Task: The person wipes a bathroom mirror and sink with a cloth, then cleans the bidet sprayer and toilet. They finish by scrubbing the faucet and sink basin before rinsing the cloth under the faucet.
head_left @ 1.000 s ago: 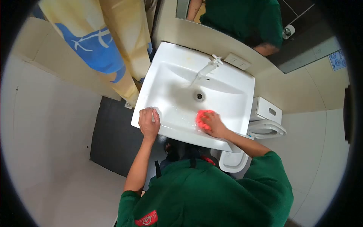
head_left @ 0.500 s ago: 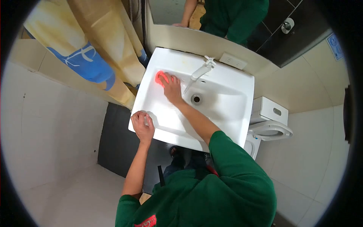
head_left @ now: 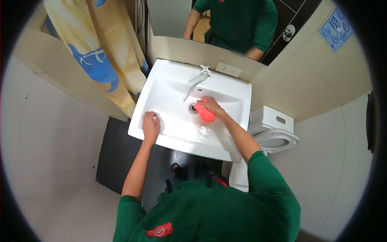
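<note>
A white washbasin [head_left: 177, 139] is in front of me. My right hand [head_left: 212, 106] is closed on a bright coral-red cloth [head_left: 207, 116], which lies bunched in the bowl just right of the drain [head_left: 193, 107] and partly over it. Over at the basin's left side, my left hand [head_left: 151, 124] has its fingers curled in, low by the bowl's front left; nothing shows in it. The white tap [head_left: 197, 78] stands at the back edge, with a pale streak like running water under its spout. Wet, shiny spots show on the bowl near the cloth.
A yellow and blue curtain [head_left: 102, 60] hangs left of the basin. A white toilet [head_left: 276, 139] stands to the right. Above the basin are a mirror [head_left: 169, 18] and a wall socket plate [head_left: 228, 69]. A blue-and-white sign [head_left: 336, 29] is on the wall.
My right hand has moved the cloth from the bowl's back left corner rightward to the drain. My left hand has shifted from the left rim slightly inward. The view has tilted upward.
</note>
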{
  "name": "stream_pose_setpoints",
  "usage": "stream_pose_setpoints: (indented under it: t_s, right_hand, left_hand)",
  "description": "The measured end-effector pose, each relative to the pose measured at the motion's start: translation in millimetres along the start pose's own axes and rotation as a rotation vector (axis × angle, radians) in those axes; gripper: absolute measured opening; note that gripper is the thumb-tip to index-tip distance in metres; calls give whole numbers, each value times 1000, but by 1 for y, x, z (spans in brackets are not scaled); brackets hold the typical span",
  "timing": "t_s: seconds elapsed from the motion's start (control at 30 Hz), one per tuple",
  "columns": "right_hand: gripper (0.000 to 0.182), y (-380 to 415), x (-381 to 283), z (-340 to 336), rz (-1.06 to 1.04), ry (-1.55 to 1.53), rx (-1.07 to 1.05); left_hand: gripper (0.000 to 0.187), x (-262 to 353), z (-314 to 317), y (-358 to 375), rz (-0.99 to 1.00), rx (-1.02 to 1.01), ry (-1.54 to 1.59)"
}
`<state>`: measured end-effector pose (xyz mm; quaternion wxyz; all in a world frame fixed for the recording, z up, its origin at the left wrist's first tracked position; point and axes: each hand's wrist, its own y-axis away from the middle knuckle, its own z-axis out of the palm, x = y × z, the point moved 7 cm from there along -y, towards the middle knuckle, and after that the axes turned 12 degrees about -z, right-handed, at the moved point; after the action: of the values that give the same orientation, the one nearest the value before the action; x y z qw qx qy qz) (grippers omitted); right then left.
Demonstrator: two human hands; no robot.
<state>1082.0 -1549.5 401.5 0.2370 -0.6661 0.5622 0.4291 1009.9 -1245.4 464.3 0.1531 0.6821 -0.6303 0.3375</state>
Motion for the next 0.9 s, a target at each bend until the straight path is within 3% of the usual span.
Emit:
stream_pose_setpoints:
  t_s: [0.07,0.1,0.13,0.2,0.27,0.33,0.43,0.47,0.57,0.6,0.7,0.73,0.8,0.87,0.9]
  right_hand:
    - [25,-21,-11,17,-174,-346,158]
    - [23,-38,-16,28,-267,-526,241]
    - [17,-50,-10,27,-311,-493,470]
    - [21,-46,-21,22,-162,-374,496]
    - [20,-24,-49,15,-9,-337,514]
    - [16,-2,-94,13,-197,-243,519]
    - [13,24,-179,-14,-449,-85,593]
    - [12,32,-210,-27,-530,-31,630]
    - [15,65,-275,-69,-674,-79,713]
    - [15,79,-293,-80,-719,-132,747]
    - [12,118,-301,-96,-768,-114,829]
    - [11,134,-296,-98,-766,-80,851]
    - [13,127,-230,-82,-529,78,679]
    - [18,101,-143,-40,-443,41,508]
    - [29,79,-99,-14,-382,12,440]
  left_hand:
    - [22,6,52,-23,-107,-254,256]
    - [37,19,71,-32,-149,-382,321]
    - [55,20,90,-38,-234,-497,376]
    - [75,23,114,-49,-194,-535,451]
    - [78,34,119,-53,-34,-459,184]
    - [82,43,125,-50,122,-385,-26]
    - [83,53,134,-45,12,-484,0]
    - [72,63,118,-50,-42,-438,6]
    - [61,65,113,-65,-107,-522,331]
    - [44,76,95,-66,-34,-362,265]
    - [33,66,104,-79,20,-398,576]
    - [19,70,99,-82,-36,-386,576]
    - [19,45,123,-95,-417,-427,990]
    - [25,31,145,-91,-885,-441,1378]
    - [27,33,151,-85,-963,-482,1459]
